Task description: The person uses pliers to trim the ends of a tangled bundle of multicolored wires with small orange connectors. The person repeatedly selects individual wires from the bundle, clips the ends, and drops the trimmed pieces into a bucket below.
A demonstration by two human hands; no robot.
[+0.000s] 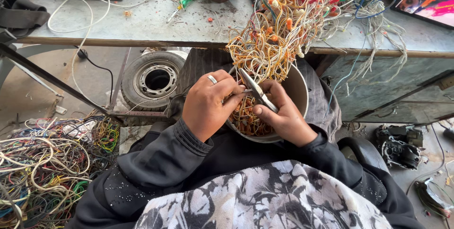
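Pliers [257,90], gripped in the right hand's [283,118] fingers [276,95]: bare metal, dull grey sheen. Ring [212,79] on a left hand [208,103] finger: polished metal, bright. Wire bundle [279,30] just above the fingertips: plastic insulation, yellow, white, orange, slightly glossy. Bowl [298,89] under both hands: smooth, matt, beige, probably plastic. Sleeves [161,158]: black matt cloth, ribbed cuffs. Bench top [156,21] beyond the fingers: painted metal, scuffed, dusty.
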